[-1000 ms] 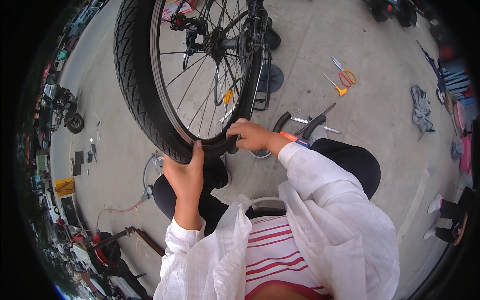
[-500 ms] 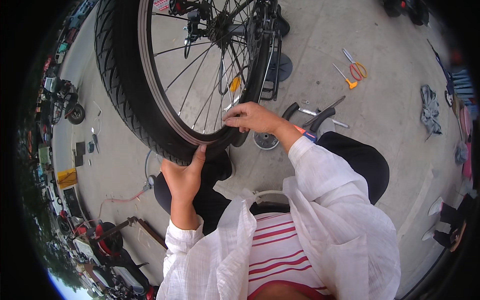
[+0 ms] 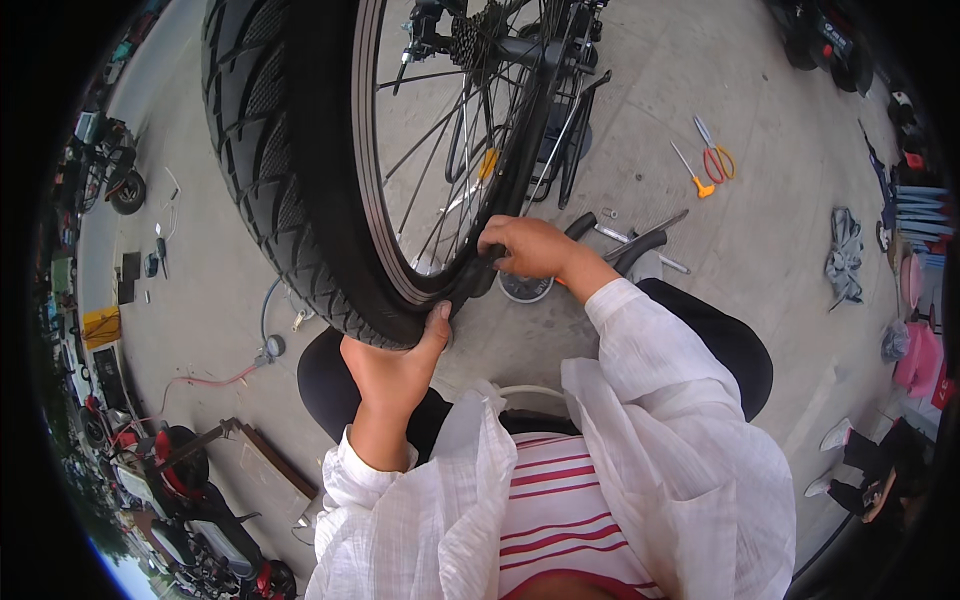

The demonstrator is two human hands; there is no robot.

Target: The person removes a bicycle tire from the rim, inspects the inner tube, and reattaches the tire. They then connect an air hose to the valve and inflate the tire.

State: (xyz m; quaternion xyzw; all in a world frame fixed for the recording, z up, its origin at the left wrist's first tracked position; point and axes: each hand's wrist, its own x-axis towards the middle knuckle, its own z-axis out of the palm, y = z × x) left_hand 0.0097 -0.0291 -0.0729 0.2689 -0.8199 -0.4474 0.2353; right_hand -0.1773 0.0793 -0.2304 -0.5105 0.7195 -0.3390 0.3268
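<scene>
1. Black rubber dominates what I see: the bicycle tyre [image 3: 325, 170] sweeps from 11 o'clock down to just short of the centre, around a grey, striped rim [image 3: 367, 130].

2. Toward 7 o'clock, the left hand [image 3: 395, 380] cups the tyre's lowest curve; its thumb lies along the sidewall, and its other fingers pass beneath the tread, mostly hidden from me.

3. At 1 o'clock, just off the centre, the right hand [image 3: 530, 247] has its fingers bunched and curled at the rubber beside the rim — whether they pinch that edge or only press on it, I cannot tell.

4. I judge the step to be hand work along that edge. Done well, it wants the left palm as a firm brace, the right fingertips close in at the rim, and short, even pushes rather than one hard shove.

5. I would watch that no soft rubber gets nipped against the rim — nor any fingertip.

6. Deep, angled grooves cut the tread; the sidewall looks smooth and dull, the rim hard with thin lengthwise lines. Toward 12 o'clock, toothed sprockets [image 3: 468, 42] form a dark stack.

7. At 2 o'clock, on the pale concrete floor [image 3: 640, 90], lie scissors [image 3: 711, 147] with red and yellow loops and a thin-shafted, yellow-handled screwdriver [image 3: 704, 187], well apart from both hands.
</scene>
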